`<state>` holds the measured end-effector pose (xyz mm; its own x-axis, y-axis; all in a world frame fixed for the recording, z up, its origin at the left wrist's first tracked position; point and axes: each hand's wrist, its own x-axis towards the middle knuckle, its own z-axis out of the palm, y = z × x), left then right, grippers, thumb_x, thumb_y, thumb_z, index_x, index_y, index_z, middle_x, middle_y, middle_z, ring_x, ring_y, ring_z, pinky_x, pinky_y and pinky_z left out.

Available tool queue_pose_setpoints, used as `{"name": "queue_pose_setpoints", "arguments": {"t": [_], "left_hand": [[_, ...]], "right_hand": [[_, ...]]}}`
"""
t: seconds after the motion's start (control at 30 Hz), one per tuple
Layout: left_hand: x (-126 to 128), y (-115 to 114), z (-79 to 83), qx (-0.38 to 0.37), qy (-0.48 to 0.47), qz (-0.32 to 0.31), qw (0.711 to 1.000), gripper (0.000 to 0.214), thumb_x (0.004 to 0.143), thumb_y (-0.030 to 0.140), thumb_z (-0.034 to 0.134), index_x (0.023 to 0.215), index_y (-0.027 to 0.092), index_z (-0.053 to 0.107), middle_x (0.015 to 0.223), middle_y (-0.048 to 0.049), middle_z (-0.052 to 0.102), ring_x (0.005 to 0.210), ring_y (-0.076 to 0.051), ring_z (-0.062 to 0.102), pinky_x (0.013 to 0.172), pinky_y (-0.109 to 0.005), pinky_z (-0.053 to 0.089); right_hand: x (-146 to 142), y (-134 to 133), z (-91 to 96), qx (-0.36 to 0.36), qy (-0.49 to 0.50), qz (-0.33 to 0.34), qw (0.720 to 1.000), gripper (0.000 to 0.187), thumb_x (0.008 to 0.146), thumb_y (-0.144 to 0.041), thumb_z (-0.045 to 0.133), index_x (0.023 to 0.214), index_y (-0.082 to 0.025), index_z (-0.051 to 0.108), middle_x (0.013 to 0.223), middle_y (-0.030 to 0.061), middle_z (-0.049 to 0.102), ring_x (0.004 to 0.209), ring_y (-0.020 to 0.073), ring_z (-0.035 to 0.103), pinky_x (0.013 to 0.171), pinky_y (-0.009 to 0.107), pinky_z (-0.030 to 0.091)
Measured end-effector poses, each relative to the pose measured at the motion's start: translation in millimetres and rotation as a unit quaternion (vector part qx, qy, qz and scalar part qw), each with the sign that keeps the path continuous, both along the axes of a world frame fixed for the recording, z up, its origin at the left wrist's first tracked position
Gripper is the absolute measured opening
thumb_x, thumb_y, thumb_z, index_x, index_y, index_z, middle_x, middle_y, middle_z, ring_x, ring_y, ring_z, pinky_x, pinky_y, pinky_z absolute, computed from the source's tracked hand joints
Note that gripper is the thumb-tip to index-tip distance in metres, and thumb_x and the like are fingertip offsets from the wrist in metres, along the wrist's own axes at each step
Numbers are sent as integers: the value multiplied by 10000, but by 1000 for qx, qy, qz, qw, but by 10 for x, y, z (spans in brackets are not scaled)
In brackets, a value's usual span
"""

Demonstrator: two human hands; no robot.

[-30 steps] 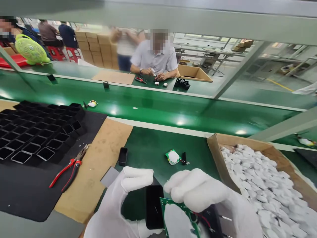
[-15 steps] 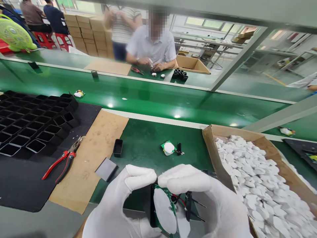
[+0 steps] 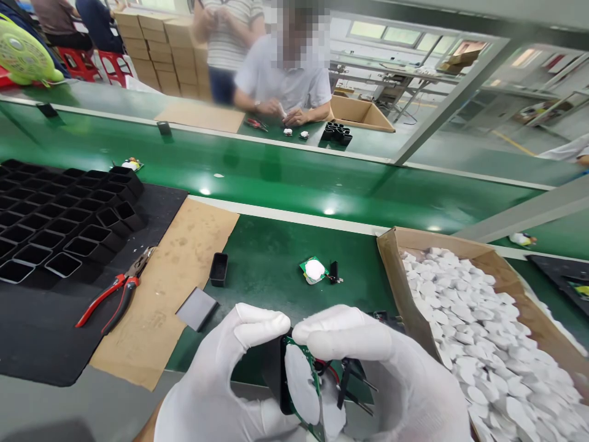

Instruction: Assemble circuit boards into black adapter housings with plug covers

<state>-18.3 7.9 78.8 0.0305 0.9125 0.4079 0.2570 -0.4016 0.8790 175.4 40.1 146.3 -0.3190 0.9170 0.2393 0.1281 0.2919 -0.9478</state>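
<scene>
In white gloves, both my hands meet at the bottom centre. My left hand (image 3: 225, 374) is closed on a black plastic case (image 3: 286, 383). My right hand (image 3: 391, 374) grips a green circuit board (image 3: 317, 368) at the open side of that case. A white oval pad (image 3: 301, 383) covers much of the board's face, and a second white piece (image 3: 332, 411) shows beside it. Red and black wires run from the board to a black plug piece (image 3: 350, 380) with two long pins. My lower fingers are partly hidden. Another padded circuit board (image 3: 315, 270) lies ahead.
At left, pliers (image 3: 115, 294) and rows of black cases (image 3: 59, 221) lie on a black mat (image 3: 41, 344). Loose cases (image 3: 219, 269) stand near brown paper (image 3: 161, 270). A cardboard box (image 3: 391, 258) of white pads is at right. Beyond the green belt (image 3: 257, 178), a co-worker (image 3: 285, 80) sits.
The board and its white pads have shifted slightly up and left against the case, and the plug piece has tilted. Small items on the green belt have slid left.
</scene>
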Motion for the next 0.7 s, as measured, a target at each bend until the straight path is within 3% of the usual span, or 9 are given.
{"name": "queue_pose_setpoints", "arguments": {"t": [0.2,0.37,0.53,0.7], "left_hand": [[17,0,-11,-11,-12,-4,1000,669,862,366,931,1436,379,587,1253,-19,695,1093,-221,776,909,-309,648],[-10,15,4,-5,0,-15,1000,645,866,334,928,1417,356,593,1256,-12,701,1118,-199,770,938,-270,633],[6,-2,-6,-26,-30,-1,999,609,875,380,922,1404,362,620,1265,-7,694,1138,-196,758,967,-275,622],[0,23,1,-12,-31,-18,999,578,882,335,915,1383,332,627,1219,-1,706,1097,-173,765,939,-249,625]], "right_hand": [[28,-20,-69,-6,13,14,1000,657,671,-52,931,1229,-348,751,1138,47,819,752,250,787,835,433,708],[2,-20,-52,-8,-2,17,1000,751,620,67,837,1230,-360,740,1160,7,814,891,232,783,895,350,677],[26,18,-4,-2,-23,39,999,842,610,106,792,1276,-403,706,1190,-36,800,879,186,772,929,313,664],[64,43,3,14,-58,52,997,880,598,108,829,1293,-411,687,1191,-33,795,975,223,788,890,320,681]]}}
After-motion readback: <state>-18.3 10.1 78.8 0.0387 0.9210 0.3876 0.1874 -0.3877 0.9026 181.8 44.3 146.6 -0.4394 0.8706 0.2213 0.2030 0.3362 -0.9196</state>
